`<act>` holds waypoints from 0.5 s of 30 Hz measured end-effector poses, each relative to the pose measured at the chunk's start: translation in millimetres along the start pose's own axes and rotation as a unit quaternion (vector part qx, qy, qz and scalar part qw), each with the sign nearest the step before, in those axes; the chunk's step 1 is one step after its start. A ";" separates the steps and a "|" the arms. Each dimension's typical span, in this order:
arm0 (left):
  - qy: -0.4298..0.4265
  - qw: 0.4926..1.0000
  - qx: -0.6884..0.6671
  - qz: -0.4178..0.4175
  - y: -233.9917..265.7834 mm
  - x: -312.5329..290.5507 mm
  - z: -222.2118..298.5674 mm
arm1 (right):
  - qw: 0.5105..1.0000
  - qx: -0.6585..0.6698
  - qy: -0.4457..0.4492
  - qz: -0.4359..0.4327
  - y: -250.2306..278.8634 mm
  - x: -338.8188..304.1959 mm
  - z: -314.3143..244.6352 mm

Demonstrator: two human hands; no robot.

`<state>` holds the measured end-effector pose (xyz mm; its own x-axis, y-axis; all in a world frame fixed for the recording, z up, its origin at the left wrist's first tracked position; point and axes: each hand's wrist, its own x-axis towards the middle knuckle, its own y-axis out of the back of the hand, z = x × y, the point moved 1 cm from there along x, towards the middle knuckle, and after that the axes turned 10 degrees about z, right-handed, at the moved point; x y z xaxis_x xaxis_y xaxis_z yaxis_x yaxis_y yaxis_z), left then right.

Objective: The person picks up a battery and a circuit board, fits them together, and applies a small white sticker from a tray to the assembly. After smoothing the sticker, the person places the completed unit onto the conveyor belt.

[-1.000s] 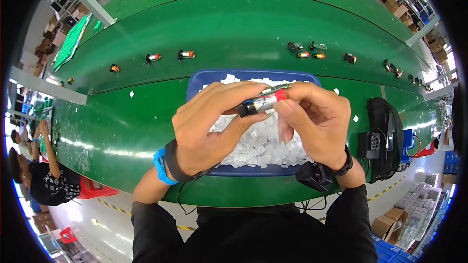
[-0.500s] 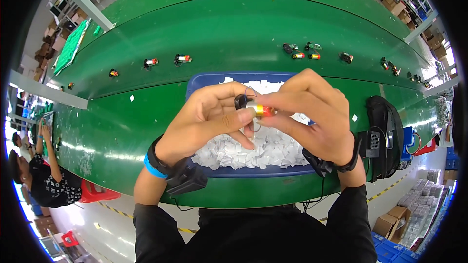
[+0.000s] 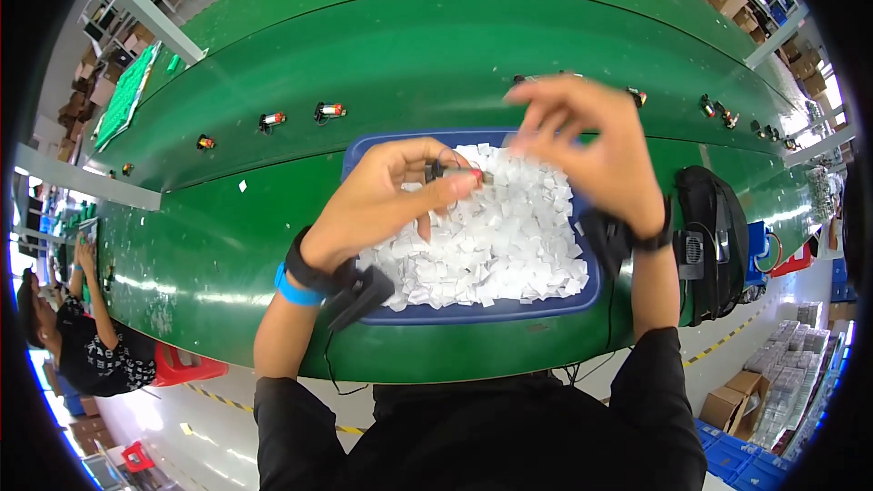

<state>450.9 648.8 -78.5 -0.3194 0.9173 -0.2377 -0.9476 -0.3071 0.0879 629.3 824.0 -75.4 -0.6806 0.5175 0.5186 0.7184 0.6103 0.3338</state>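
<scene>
Between the thumb and fingers of my left hand (image 3: 382, 195) is a small wired cylinder (image 3: 477, 176). Its red end and a black piece with thin wires show; the fingers cover the rest. My right hand (image 3: 591, 132) is apart from it, up and to the right, blurred, with its fingers spread and nothing visible in them. Both hands are over a blue tray (image 3: 596, 286) heaped with small white paper pieces (image 3: 500, 245).
Similar cylinders with wires (image 3: 329, 110) lie in a row along the green bench (image 3: 409, 45). A black bag (image 3: 709, 245) rests at the right. Dark devices (image 3: 362, 295) are strapped at my wrists, with cables. Another person (image 3: 82, 336) sits at far left.
My right hand has let go of the cylinder and moved up and away to the right. The left hand keeps hold of it, almost in the same place.
</scene>
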 end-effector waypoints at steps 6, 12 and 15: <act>-0.030 0.969 0.229 0.090 44.4 107.2 -25.0 | 0.970 -0.188 -0.154 0.035 64.4 25.1 205.1; -0.110 0.825 0.518 0.195 116.7 172.3 -81.6 | 0.955 -0.264 -0.120 -0.061 14.8 37.7 244.4; -0.397 0.572 0.592 0.405 78.8 147.6 -78.1 | 0.931 -0.322 -0.138 -0.100 21.6 38.9 234.6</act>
<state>328.5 740.3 -182.2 -0.1009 0.5651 0.8188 0.3292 -0.7577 0.5635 584.6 998.0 -232.7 -0.7574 0.6205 0.2034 0.4503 0.2707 0.8509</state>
